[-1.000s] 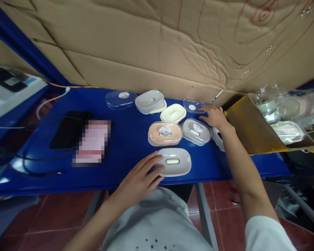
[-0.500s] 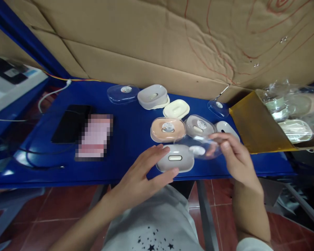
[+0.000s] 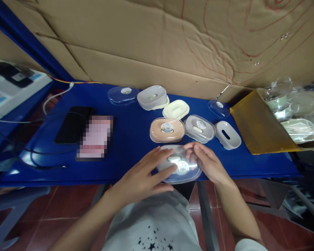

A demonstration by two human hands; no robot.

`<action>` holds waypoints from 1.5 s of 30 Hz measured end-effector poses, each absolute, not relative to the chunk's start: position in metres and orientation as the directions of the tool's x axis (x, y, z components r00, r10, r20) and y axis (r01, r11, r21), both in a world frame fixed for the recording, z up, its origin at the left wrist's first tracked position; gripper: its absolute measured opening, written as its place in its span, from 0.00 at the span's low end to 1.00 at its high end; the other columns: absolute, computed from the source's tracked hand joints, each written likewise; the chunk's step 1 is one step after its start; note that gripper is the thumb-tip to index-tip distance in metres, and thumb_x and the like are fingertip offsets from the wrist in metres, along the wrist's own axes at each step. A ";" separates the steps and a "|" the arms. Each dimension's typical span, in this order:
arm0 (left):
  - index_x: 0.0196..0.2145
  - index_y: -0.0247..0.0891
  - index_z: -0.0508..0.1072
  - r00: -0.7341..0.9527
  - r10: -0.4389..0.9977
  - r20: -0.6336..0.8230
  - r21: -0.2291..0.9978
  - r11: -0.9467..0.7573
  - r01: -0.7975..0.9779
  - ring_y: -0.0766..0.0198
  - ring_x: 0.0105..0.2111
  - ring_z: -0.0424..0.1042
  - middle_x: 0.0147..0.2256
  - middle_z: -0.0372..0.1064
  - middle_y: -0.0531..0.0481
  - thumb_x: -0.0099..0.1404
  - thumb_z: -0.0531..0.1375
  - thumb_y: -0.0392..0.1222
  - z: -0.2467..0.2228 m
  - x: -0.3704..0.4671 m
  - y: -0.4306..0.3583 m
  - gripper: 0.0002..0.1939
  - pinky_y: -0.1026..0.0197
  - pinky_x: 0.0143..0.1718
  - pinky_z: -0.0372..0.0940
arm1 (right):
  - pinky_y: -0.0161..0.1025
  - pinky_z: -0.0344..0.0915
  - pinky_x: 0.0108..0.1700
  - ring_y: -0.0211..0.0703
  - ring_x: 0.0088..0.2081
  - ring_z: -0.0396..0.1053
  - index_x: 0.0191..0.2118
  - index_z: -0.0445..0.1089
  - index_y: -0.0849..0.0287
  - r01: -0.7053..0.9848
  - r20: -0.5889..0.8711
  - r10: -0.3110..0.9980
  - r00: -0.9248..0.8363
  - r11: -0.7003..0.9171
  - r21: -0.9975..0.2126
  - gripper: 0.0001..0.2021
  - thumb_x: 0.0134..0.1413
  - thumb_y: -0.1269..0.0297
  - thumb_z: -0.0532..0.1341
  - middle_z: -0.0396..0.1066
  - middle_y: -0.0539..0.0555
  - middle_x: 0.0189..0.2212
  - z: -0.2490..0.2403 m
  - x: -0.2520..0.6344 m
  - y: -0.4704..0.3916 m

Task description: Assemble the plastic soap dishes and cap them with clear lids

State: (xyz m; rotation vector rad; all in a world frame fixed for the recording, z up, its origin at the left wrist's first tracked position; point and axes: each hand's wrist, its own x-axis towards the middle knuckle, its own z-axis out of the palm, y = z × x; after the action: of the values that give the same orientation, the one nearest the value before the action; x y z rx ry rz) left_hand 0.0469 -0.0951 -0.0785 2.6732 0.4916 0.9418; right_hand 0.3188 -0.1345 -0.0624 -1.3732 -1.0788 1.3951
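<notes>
On the blue table (image 3: 131, 139), left of the open box (image 3: 256, 129), the left hand (image 3: 143, 170) lies with fingers spread wide over the left side of a clear lid (image 3: 184, 177), while the right hand (image 3: 208, 162) holds that lid's right edge between thumb and fingers. The lid sits askew over a grey dish (image 3: 180, 153) at the table's near edge, just nearer than a lidded peach dish (image 3: 157, 130), and bears a white sticker (image 3: 182, 167).

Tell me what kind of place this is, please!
Probably a workshop or packing area: a blue table holds several oval dishes, loose clear lids and an open box of plastic-wrapped pieces.
</notes>
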 end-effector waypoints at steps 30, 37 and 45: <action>0.59 0.41 0.70 0.719 0.465 0.516 0.372 -0.878 0.301 0.45 0.68 0.69 0.64 0.68 0.37 0.74 0.66 0.50 -0.102 0.046 -0.080 0.21 0.40 0.64 0.74 | 0.64 0.67 0.70 0.59 0.75 0.58 0.73 0.60 0.45 0.738 0.341 0.852 -0.398 0.518 -0.432 0.32 0.69 0.57 0.68 0.64 0.60 0.71 -0.095 0.340 -0.164; 0.61 0.41 0.69 0.717 0.440 0.540 0.311 -0.897 0.315 0.46 0.66 0.71 0.63 0.69 0.37 0.72 0.67 0.54 -0.107 0.042 -0.080 0.26 0.41 0.63 0.75 | 0.63 0.65 0.72 0.60 0.78 0.51 0.79 0.50 0.44 0.776 0.328 0.832 -0.448 0.544 -0.320 0.38 0.71 0.60 0.66 0.57 0.59 0.76 -0.096 0.335 -0.168; 0.65 0.44 0.66 0.723 0.496 0.482 0.384 -0.861 0.335 0.45 0.68 0.68 0.67 0.65 0.36 0.71 0.67 0.56 -0.111 0.038 -0.085 0.31 0.41 0.64 0.74 | 0.64 0.64 0.73 0.61 0.79 0.44 0.80 0.42 0.40 0.777 0.315 0.826 -0.468 0.554 -0.298 0.42 0.72 0.62 0.64 0.43 0.53 0.80 -0.098 0.330 -0.169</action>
State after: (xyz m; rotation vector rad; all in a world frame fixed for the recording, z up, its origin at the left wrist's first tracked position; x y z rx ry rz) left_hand 0.0385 -0.0850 -0.1107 2.6583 0.6553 0.8567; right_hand 0.3304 -0.1685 -0.0983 -1.2995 -2.3706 0.1564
